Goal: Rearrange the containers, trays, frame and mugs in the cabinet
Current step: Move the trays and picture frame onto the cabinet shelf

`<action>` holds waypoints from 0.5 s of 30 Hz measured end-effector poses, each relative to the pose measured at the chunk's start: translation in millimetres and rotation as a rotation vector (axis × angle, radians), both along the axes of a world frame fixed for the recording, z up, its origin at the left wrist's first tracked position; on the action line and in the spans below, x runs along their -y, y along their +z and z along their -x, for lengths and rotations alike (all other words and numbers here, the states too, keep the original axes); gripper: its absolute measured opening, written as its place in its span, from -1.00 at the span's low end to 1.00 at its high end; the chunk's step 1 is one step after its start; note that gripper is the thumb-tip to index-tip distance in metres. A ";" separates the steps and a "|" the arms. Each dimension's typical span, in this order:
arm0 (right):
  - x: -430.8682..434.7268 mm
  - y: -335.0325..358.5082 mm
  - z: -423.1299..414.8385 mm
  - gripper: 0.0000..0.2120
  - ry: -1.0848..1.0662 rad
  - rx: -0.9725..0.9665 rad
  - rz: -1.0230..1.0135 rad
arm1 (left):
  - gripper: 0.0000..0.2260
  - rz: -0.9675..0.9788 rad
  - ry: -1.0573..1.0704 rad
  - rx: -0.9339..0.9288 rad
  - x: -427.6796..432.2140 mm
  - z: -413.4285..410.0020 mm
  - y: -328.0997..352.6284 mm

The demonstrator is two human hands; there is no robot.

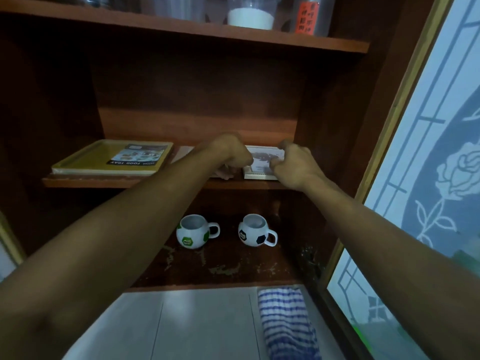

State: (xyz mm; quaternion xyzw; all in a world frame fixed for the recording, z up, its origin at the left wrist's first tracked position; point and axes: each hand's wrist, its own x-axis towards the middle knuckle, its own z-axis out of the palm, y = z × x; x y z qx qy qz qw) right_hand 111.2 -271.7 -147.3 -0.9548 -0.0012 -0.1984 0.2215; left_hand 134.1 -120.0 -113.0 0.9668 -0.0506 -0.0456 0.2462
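Note:
A white picture frame [262, 162] lies flat on the middle shelf [124, 182] of the cabinet. My left hand [231, 154] grips its left edge with curled fingers. My right hand [293, 165] grips its right edge. A stack of yellow food trays [85, 162] with a printed label lies on the same shelf to the left. Two football-shaped mugs stand on the bottom shelf: one with green patches [193, 231], one with black patches [255, 229]. Clear containers [250, 14], one holding white powder, stand on the top shelf.
The open cabinet door [428, 152], glass with a frosted rose pattern, stands at the right. A blue-and-white striped cloth [285, 323] lies on the tiled floor below. The bottom shelf's surface is stained and worn.

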 end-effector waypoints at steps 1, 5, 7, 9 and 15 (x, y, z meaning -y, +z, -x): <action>-2.3 -1.8 3.2 -0.63 0.017 0.007 0.020 | -0.76 -0.014 -0.006 0.057 -3.2 6.8 -2.0; -13.5 -15.0 18.1 -0.57 0.093 0.060 0.077 | -0.75 -0.138 -0.039 0.420 -17.7 41.4 -15.0; -17.4 -22.6 26.5 -0.50 0.138 0.080 0.108 | -0.70 -0.117 -0.043 0.513 -26.1 51.6 -27.8; -20.7 -27.7 35.7 -0.45 0.160 0.106 0.145 | -0.66 -0.142 -0.074 0.624 -35.9 54.6 -43.7; -37.1 -42.8 66.2 -0.26 0.151 0.087 0.290 | -0.37 -0.298 -0.138 0.735 -63.0 64.4 -78.2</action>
